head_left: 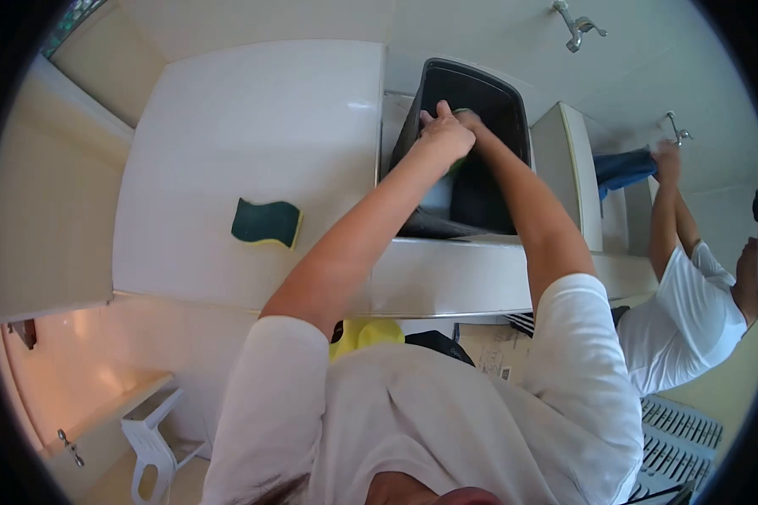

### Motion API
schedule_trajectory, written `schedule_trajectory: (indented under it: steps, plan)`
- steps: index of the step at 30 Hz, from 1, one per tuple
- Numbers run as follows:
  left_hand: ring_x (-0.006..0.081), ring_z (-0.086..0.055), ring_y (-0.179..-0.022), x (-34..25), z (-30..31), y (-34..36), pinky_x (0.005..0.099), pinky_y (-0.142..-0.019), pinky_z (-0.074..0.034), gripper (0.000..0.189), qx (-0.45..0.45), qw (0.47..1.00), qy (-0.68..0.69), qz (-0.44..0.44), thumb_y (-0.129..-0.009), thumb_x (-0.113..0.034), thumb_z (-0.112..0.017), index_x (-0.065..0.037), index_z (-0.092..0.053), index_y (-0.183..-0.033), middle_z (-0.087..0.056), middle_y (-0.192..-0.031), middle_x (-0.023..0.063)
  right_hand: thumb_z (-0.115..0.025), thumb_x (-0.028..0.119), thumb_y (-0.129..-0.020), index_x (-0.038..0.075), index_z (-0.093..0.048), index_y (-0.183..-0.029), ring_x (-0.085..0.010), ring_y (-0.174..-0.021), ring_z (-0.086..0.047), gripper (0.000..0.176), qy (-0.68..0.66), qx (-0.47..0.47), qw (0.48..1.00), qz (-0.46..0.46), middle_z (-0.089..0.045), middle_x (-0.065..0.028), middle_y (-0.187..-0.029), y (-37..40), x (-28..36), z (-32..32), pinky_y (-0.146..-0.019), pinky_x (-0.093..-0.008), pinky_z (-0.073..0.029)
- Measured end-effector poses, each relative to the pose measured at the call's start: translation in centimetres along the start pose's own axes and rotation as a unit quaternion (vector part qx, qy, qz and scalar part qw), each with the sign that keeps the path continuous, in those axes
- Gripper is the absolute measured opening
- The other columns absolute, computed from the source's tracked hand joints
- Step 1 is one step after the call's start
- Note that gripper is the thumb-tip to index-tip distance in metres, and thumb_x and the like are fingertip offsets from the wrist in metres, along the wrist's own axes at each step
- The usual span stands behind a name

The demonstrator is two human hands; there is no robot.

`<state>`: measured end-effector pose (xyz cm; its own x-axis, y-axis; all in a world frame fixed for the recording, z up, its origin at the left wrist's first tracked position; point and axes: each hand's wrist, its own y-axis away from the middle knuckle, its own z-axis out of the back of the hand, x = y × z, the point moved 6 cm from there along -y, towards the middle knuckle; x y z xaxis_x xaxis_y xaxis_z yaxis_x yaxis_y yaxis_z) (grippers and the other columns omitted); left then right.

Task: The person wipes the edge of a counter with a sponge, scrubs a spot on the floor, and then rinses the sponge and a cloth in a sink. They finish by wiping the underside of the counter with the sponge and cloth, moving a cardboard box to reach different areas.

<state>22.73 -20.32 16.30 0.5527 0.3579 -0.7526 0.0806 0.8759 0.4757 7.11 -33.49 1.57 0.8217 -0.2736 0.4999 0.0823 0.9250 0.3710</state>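
Both of my hands are inside a dark grey plastic bin (pixel 514 93) set in the sink. My left hand (pixel 446 135) is over its middle, with a couple of fingers spread apart. Crossing close behind it, my right hand (pixel 469 119) has its fingers curled and mostly hidden. A bit of something green (pixel 457 163) shows just below the hands, too covered to name. On the white counter to the left lies a wavy sponge (pixel 265 222), its dark green scouring side up and a yellow edge showing.
A wall tap (pixel 576 27) is above the bin. At the right, past a low partition (pixel 568 172), another person in a white shirt (pixel 682 324) holds blue cloth (pixel 625 170) near a second tap (pixel 680 128). A white plastic stool (pixel 152 438) stands lower left.
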Motion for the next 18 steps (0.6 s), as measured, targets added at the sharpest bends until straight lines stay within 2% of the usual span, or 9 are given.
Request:
schedule_trajectory:
  steps: [2,4,6,8,10,12,13,16,18]
  plan:
    - [0.0445,-0.029,-0.124,-0.5,0.0,-0.4,0.0440,-0.103,-0.029,0.077,-0.039,0.994,0.069,-0.069,-0.070,-0.011,-0.051,-0.011,-0.015,-0.137,-0.014,-0.138,0.0288,-0.062,0.029,-0.071,0.006,-0.059,-0.101,-0.0352,-0.096,-0.056,0.038,0.232,0.046,0.971,0.036,-0.060,-0.0204,-0.100,2.0,0.4,-1.7,-0.080,-0.0410,-0.046]
    - [0.0456,-0.028,-0.124,-0.5,0.2,-0.8,0.0448,-0.102,-0.030,0.077,-0.049,0.990,0.100,-0.088,-0.069,-0.009,-0.052,-0.010,-0.016,-0.137,-0.015,-0.137,0.0306,-0.062,0.029,-0.072,0.005,-0.059,-0.101,-0.0341,-0.096,-0.056,0.038,0.323,0.096,0.940,0.049,-0.059,-0.0197,-0.100,3.2,0.1,-4.1,-0.080,-0.0404,-0.045]
    - [0.0462,-0.028,-0.124,-0.5,0.4,-0.8,0.0450,-0.103,-0.028,0.076,-0.074,0.979,0.150,-0.117,-0.070,-0.008,-0.052,-0.008,-0.016,-0.137,-0.015,-0.137,0.0308,-0.062,0.028,-0.072,0.005,-0.059,-0.102,-0.0329,-0.096,-0.055,0.038,0.357,0.127,0.924,0.045,-0.059,-0.0190,-0.099,3.6,-0.5,-6.3,-0.080,-0.0398,-0.045]
    - [0.0475,-0.025,-0.124,-0.5,0.9,-0.1,0.0449,-0.105,-0.025,0.075,-0.062,0.976,0.169,-0.124,-0.071,-0.008,-0.051,-0.005,-0.014,-0.136,-0.013,-0.138,0.0325,-0.062,0.028,-0.072,0.004,-0.058,-0.102,-0.0318,-0.095,-0.055,0.038,0.381,0.151,0.911,0.038,-0.059,-0.0183,-0.099,3.4,-1.3,-8.3,-0.080,-0.0391,-0.045]
    - [0.0483,-0.026,-0.124,-0.5,1.0,0.1,0.0445,-0.104,-0.026,0.074,-0.071,0.973,0.163,-0.147,-0.071,-0.007,-0.050,-0.003,-0.013,-0.136,-0.012,-0.137,0.0349,-0.062,0.027,-0.073,0.004,-0.058,-0.102,-0.0306,-0.095,-0.055,0.038,0.399,0.168,0.901,0.036,-0.059,-0.0176,-0.099,3.0,-1.7,-9.7,-0.080,-0.0385,-0.045]
    - [0.0494,-0.025,-0.123,-0.7,1.2,0.8,0.0413,-0.105,-0.026,0.077,-0.014,0.974,0.171,-0.145,-0.072,-0.001,-0.049,0.008,-0.005,-0.134,-0.010,-0.131,0.0433,-0.062,0.027,-0.073,0.003,-0.058,-0.103,-0.0295,-0.095,-0.055,0.038,0.412,0.181,0.892,0.036,-0.059,-0.0168,-0.099,2.8,-2.0,-10.8,-0.079,-0.0378,-0.045]
    - [0.0475,-0.026,-0.124,-0.8,1.6,1.3,0.0406,-0.104,-0.028,0.077,0.016,0.977,0.173,-0.125,-0.072,-0.001,-0.049,0.005,-0.004,-0.135,-0.011,-0.132,0.0411,-0.062,0.027,-0.073,0.003,-0.057,-0.103,-0.0289,-0.094,-0.055,0.038,0.415,0.188,0.889,0.037,-0.059,-0.0165,-0.099,2.7,-2.2,-11.4,-0.079,-0.0375,-0.045]
    - [0.0492,-0.032,-0.120,-0.5,1.2,0.5,0.0443,-0.102,-0.029,0.072,-0.011,0.979,0.164,-0.123,-0.073,-0.005,-0.047,-0.001,-0.011,-0.136,-0.010,-0.135,0.0378,-0.062,0.026,-0.074,0.002,-0.057,-0.103,-0.0272,-0.094,-0.054,0.038,0.418,0.210,0.883,0.039,-0.059,-0.0154,-0.099,2.7,-2.4,-12.4,-0.079,-0.0365,-0.044]
    - [0.0491,-0.033,-0.119,-0.4,0.8,0.3,0.0434,-0.102,-0.030,0.072,-0.020,0.977,0.172,-0.128,-0.074,-0.006,-0.047,-0.001,-0.011,-0.136,-0.010,-0.135,0.0385,-0.062,0.025,-0.074,0.002,-0.056,-0.103,-0.0261,-0.094,-0.054,0.038,0.419,0.228,0.877,0.045,-0.059,-0.0147,-0.098,3.3,-2.3,-12.8,-0.079,-0.0359,-0.044]
